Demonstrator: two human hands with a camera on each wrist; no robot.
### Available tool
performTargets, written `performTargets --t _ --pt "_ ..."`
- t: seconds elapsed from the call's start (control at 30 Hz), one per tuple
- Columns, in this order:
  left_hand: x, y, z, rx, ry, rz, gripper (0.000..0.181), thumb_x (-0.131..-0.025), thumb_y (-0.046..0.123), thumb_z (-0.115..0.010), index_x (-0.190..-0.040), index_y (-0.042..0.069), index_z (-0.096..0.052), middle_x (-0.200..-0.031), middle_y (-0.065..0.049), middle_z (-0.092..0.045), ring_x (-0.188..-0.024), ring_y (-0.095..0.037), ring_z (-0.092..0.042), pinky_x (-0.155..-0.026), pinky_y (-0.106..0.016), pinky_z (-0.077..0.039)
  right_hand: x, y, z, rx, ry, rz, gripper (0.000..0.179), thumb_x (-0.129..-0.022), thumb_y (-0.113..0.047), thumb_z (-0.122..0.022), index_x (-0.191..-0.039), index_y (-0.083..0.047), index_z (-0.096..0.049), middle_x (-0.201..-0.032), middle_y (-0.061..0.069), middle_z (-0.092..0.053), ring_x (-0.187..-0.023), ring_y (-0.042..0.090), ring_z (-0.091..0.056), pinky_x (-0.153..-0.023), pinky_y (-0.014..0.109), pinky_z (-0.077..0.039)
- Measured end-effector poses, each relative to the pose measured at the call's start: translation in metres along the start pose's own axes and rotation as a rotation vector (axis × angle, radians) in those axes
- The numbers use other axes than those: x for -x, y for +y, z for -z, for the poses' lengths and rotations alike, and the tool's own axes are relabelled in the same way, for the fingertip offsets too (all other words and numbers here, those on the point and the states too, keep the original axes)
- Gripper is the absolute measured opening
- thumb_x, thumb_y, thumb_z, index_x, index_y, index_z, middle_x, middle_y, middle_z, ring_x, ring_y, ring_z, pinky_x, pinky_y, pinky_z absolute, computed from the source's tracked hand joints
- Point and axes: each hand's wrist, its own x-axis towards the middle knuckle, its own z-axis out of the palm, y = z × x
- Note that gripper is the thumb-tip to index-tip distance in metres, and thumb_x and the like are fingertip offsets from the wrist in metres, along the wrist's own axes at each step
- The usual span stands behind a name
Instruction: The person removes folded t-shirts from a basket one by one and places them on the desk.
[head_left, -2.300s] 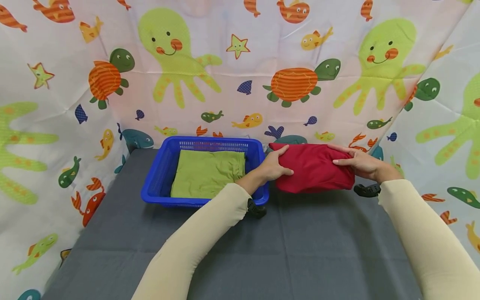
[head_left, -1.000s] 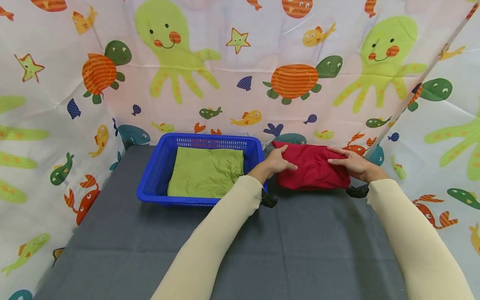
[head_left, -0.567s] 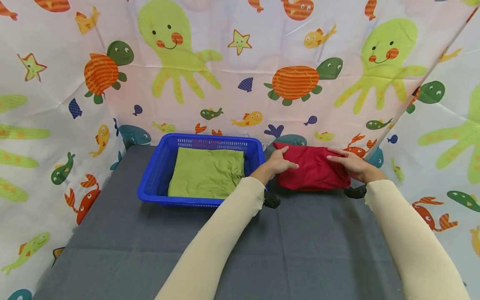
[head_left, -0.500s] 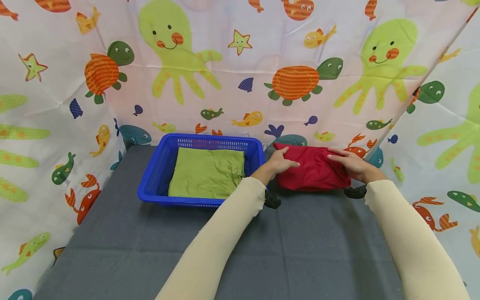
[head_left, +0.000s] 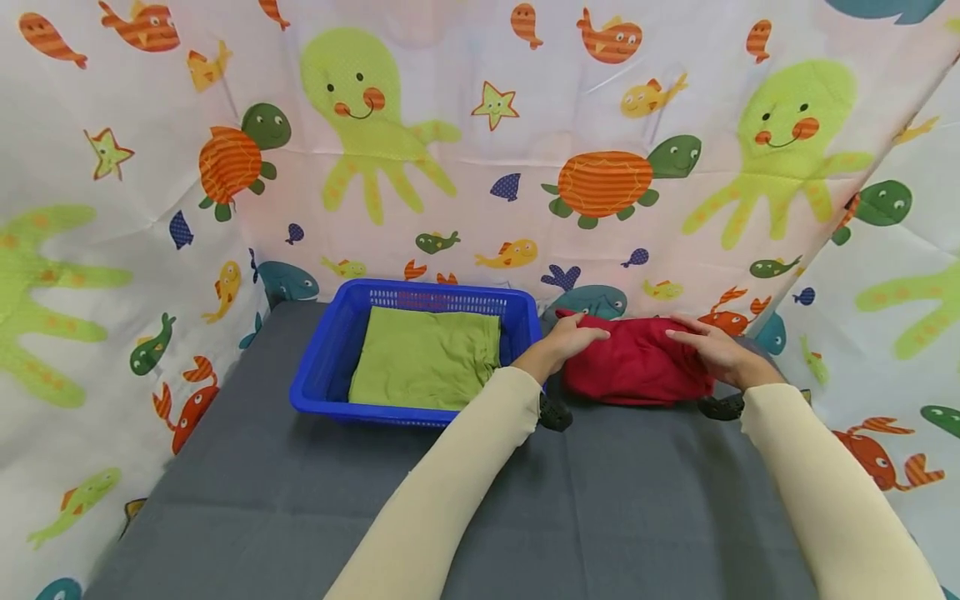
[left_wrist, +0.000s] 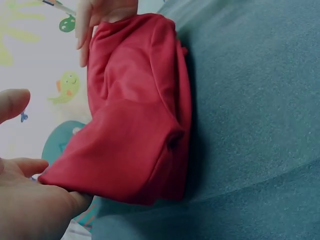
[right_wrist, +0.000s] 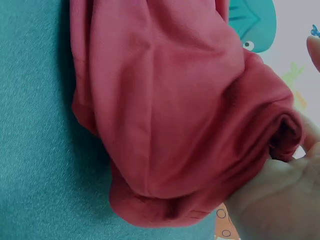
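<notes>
The red cloth (head_left: 633, 367) lies bunched on the bench (head_left: 637, 508), right of the blue basket (head_left: 322, 367). Our left hand (head_left: 564, 342) and right hand (head_left: 717, 352) touch its opposite ends, thumbs raised, neither gripping. To keep its layers together, we should support both ends evenly, fingers well beneath.

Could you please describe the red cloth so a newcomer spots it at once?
On the grey tabletop, find the blue basket. To its right, between the left hand and right hand, is the red cloth, bunched up, unlike the flatter green cloth inside the basket.
</notes>
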Motion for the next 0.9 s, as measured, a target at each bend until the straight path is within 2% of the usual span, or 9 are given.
performTargets --t 0.2,0.33,0.6,0.63,0.67,0.73,0.77,0.87,0.9 --pt "0.002 -0.004 -0.004 -0.014 -0.036 -0.024 0.075 -0.098 0.033 -0.063 -0.161 0.016 -0.028 -0.166 -0.009 -0.030 -0.153 -0.031 -0.029 -0.124 -0.054 -0.028 0.003 0.011 0.000 0.045 0.017 -0.007 0.081 -0.106 -0.044 -0.048 -0.163 -0.015 0.000 -0.166 0.030 0.000 -0.151 0.049 -0.009 -0.122 0.068 -0.017" --pt "0.002 -0.006 -0.006 -0.019 -0.025 -0.018 0.076 -0.096 0.035 -0.065 -0.161 0.018 -0.028 -0.165 -0.009 -0.031 -0.152 -0.032 -0.032 -0.122 -0.056 -0.031 0.004 0.011 -0.004 0.088 0.031 -0.020 0.081 -0.105 -0.044 -0.048 -0.163 -0.013 -0.001 -0.165 0.032 -0.001 -0.151 0.051 -0.011 -0.121 0.068 -0.020" --pt "0.003 -0.006 -0.009 -0.006 0.120 0.052 0.078 -0.094 0.037 -0.064 -0.160 0.021 -0.027 -0.168 -0.007 -0.025 -0.155 -0.031 -0.023 -0.123 -0.054 -0.029 0.008 0.008 -0.005 0.176 0.109 -0.114 0.079 -0.107 -0.044 -0.040 -0.161 0.002 -0.004 -0.164 0.037 -0.001 -0.151 0.053 -0.013 -0.121 0.064 -0.024" --pt "0.003 -0.005 -0.009 -0.006 0.135 0.062 0.077 -0.094 0.037 -0.064 -0.160 0.022 -0.028 -0.168 -0.007 -0.024 -0.156 -0.031 -0.021 -0.124 -0.054 -0.028 0.008 0.009 -0.005 0.194 0.119 -0.118 0.078 -0.108 -0.043 -0.039 -0.160 0.004 -0.005 -0.163 0.038 -0.003 -0.149 0.053 -0.017 -0.120 0.064 -0.026" --pt "0.004 -0.004 -0.010 -0.010 0.148 0.070 0.076 -0.094 0.038 -0.064 -0.160 0.023 -0.028 -0.168 -0.007 -0.024 -0.157 -0.031 -0.018 -0.124 -0.054 -0.028 0.009 0.010 -0.005 0.221 0.132 -0.119 0.077 -0.108 -0.043 -0.038 -0.159 0.005 -0.007 -0.161 0.039 -0.008 -0.140 0.049 -0.035 -0.119 0.062 -0.033" --pt "0.006 -0.003 -0.011 -0.026 0.164 0.075 0.076 -0.094 0.038 -0.064 -0.160 0.023 -0.029 -0.168 -0.006 -0.026 -0.158 -0.032 -0.014 -0.124 -0.054 -0.026 0.010 0.011 -0.005 0.259 0.155 -0.110 0.076 -0.108 -0.042 -0.039 -0.159 0.006 -0.012 -0.157 0.038 -0.020 -0.106 0.035 -0.058 -0.109 0.051 -0.047" --pt "0.007 -0.002 -0.011 -0.035 0.167 0.073 0.075 -0.094 0.038 -0.064 -0.159 0.023 -0.030 -0.167 -0.006 -0.027 -0.158 -0.033 -0.012 -0.125 -0.054 -0.026 0.010 0.011 -0.005 0.274 0.171 -0.097 0.074 -0.108 -0.042 -0.040 -0.159 0.006 -0.016 -0.152 0.038 -0.028 -0.086 0.028 -0.057 -0.100 0.046 -0.052" --pt "0.010 0.001 -0.012 -0.047 0.149 0.066 0.074 -0.094 0.037 -0.064 -0.159 0.021 -0.032 -0.165 -0.006 -0.031 -0.157 -0.033 -0.017 -0.124 -0.054 -0.026 0.013 0.010 -0.007 0.295 0.207 -0.059 0.074 -0.107 -0.044 -0.041 -0.158 0.005 -0.022 -0.149 0.037 -0.033 -0.080 0.024 -0.056 -0.095 0.043 -0.054" --pt "0.011 0.001 -0.012 -0.048 0.137 0.061 0.074 -0.095 0.037 -0.064 -0.159 0.021 -0.032 -0.165 -0.006 -0.033 -0.156 -0.033 -0.020 -0.124 -0.054 -0.027 0.014 0.009 -0.007 0.283 0.214 -0.051 0.074 -0.107 -0.045 -0.041 -0.158 0.005 -0.022 -0.152 0.038 -0.031 -0.096 0.031 -0.060 -0.102 0.046 -0.053"
